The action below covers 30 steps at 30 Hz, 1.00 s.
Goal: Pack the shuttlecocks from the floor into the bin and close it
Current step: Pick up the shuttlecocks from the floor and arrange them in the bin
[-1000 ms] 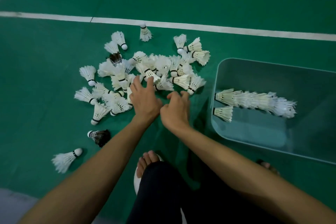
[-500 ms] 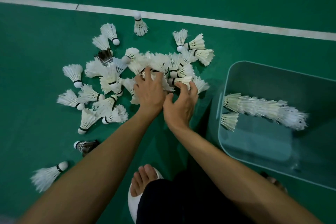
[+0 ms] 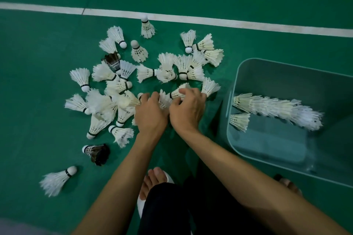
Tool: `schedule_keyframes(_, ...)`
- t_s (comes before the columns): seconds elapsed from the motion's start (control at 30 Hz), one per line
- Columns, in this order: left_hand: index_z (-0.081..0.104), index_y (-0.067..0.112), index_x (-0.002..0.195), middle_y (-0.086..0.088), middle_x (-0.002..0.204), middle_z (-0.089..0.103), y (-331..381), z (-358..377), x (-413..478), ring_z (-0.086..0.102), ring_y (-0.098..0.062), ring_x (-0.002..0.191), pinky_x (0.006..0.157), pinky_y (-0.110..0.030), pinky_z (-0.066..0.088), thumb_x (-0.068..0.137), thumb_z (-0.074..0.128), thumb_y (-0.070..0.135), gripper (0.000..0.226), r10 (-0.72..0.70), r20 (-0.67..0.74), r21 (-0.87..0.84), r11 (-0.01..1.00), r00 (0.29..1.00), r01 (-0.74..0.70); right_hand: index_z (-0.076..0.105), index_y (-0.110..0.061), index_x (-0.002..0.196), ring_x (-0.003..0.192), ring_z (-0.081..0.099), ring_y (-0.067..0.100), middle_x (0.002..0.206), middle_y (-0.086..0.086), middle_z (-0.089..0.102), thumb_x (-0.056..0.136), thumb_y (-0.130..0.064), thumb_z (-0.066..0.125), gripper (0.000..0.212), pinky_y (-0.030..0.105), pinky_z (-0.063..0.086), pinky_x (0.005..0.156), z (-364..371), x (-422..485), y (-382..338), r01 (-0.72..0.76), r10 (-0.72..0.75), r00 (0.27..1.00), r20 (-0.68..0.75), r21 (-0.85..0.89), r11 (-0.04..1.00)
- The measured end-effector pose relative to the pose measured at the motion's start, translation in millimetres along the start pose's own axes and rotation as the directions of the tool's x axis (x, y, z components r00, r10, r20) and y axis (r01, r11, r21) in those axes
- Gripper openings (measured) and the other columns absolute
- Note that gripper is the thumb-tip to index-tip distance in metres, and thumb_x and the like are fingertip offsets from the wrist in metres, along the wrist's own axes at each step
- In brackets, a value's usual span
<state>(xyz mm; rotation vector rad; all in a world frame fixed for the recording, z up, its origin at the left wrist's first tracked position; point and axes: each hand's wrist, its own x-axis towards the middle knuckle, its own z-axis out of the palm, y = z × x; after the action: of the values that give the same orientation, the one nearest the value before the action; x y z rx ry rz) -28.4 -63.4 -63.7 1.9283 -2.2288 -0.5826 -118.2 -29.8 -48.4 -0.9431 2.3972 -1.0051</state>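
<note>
The shuttlecocks (image 3: 166,68) lie scattered on the green floor (image 3: 38,101), fanning from 9 round to 1 o'clock of my hands. My right hand (image 3: 188,109) has fingers curled round one shuttlecock (image 3: 177,92) at the near edge of the scatter. My left hand (image 3: 150,113), touching it on the 9 o'clock side, has fingers bent down among the feathers; I cannot tell whether it has closed on anything. I judge the hands work side by side so that shuttlecocks can be nested cork into skirt, since the bin (image 3: 286,82) at 3 o'clock already holds a nested stack (image 3: 277,108) and a single (image 3: 239,121) beside it.

The bin's near rim sits just beside the right forearm, so the carry across is short, and most of its bottom is free. I see no lid. A white line (image 3: 191,20) crosses at 12, one shuttlecock standing against it. A dark one (image 3: 97,153) and a stray (image 3: 55,179) lie apart at 7 to 8 o'clock, with open floor around them. My foot (image 3: 152,181) is at 6.
</note>
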Motion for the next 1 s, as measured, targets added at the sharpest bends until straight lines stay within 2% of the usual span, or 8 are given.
schedule_keyframes(0.1,0.058,0.017,0.106,-0.013,0.128,0.053,0.1,-12.7,-9.3,0.062,-0.039,0.094,0.077,-0.05,0.056,0.09,0.056,0.035,0.024,-0.048,-0.068,-0.089,0.995,0.997,0.041,0.071,-0.012,0.109,0.106,0.048,0.022,0.113,0.004,0.061,0.088,-0.013,0.06,0.024,0.041,0.046,0.091,-19.7,-27.2,-21.0,0.263,-0.263,0.965,-0.013,0.02,0.965)
schedule_keyframes(0.2,0.055,0.024,0.11,-0.007,0.136,0.051,15.8,-31.5,-14.1,0.06,-0.032,0.1,0.074,-0.048,0.058,0.085,0.041,0.054,0.041,-0.048,-0.186,-0.134,0.991,0.981,0.023,0.072,-0.005,0.107,0.102,0.053,0.023,0.108,0.008,0.062,0.09,-0.018,0.049,0.03,0.038,0.05,0.085,-52.7,-45.3,-49.2,0.455,-0.448,0.888,-0.098,0.066,0.888)
schedule_keyframes(0.4,0.059,0.016,0.114,-0.008,0.138,0.05,110.5,-86.8,-39.3,0.059,-0.032,0.102,0.075,-0.042,0.055,0.078,0.033,0.053,0.057,0.063,-0.419,-0.262,0.947,0.906,-0.187,0.075,-0.013,0.089,0.083,0.065,0.022,0.091,0.002,0.071,0.081,-0.012,0.063,0.014,0.043,0.053,0.076,-161.1,-18.4,-71.9,0.542,-0.504,0.798,-0.332,0.028,0.84)
schedule_keyframes(0.5,0.06,0.016,0.112,-0.008,0.136,0.053,160.6,-94.7,-56.0,0.059,-0.033,0.104,0.083,-0.045,0.052,0.08,0.061,0.051,0.048,0.185,-0.42,-0.208,0.933,0.888,-0.292,0.076,-0.019,0.079,0.067,0.07,0.012,0.075,-0.008,0.074,0.074,-0.013,0.071,0.01,0.04,0.059,0.066,-227.4,13.8,-43.4,0.419,-0.308,0.831,-0.463,0.158,0.894)
schedule_keyframes(0.6,0.061,0.018,0.109,-0.005,0.138,0.052,193.5,-83.8,-72.7,0.059,-0.03,0.104,0.087,-0.042,0.051,0.077,0.077,0.047,0.046,0.297,-0.358,-0.184,0.907,0.885,-0.379,0.072,-0.023,0.071,0.063,0.071,0.007,0.066,-0.008,0.072,0.064,-0.015,0.076,0.011,0.035,0.062,0.068,-284.8,44.2,11.7,0.137,0.0,0.9,-0.436,0.283,0.949)
schedule_keyframes(0.67,0.061,0.019,0.108,-0.004,0.141,0.051,209.7,-73.5,-83.6,0.059,-0.03,0.108,0.089,-0.042,0.052,0.076,0.079,0.047,0.046,0.377,-0.308,-0.186,0.877,0.874,-0.443,0.067,-0.022,0.064,0.063,0.073,0.016,0.064,-0.003,0.073,0.058,-0.014,0.078,0.015,0.04,0.063,0.068,-304.4,58.0,55.2,-0.085,0.183,0.918,-0.351,0.276,0.957)
schedule_keyframes(0.77,0.06,0.019,0.112,-0.005,0.144,0.05,225.6,-51.7,-97.2,0.06,-0.031,0.112,0.089,-0.044,0.054,0.078,0.079,0.051,0.05,0.473,-0.209,-0.142,0.851,0.856,-0.505,0.07,-0.013,0.062,0.061,0.074,0.023,0.059,0.004,0.072,0.07,-0.008,0.076,0.011,0.045,0.064,0.067,-296.9,66.3,106.0,-0.332,0.346,0.929,-0.134,0.117,0.936)
schedule_keyframes(1.0,0.052,0.019,0.111,-0.009,0.14,0.046,229.9,-10.3,-99.5,0.059,-0.038,0.105,0.083,-0.046,0.053,0.084,0.073,0.043,0.042,0.406,-0.015,-0.098,0.909,0.914,-0.406,0.07,0.002,0.081,0.054,0.073,0.032,0.067,0.018,0.073,0.065,-0.004,0.074,0.018,0.049,0.064,0.058,-232.0,74.8,142.4,-0.537,0.535,0.829,0.162,-0.035,0.843)
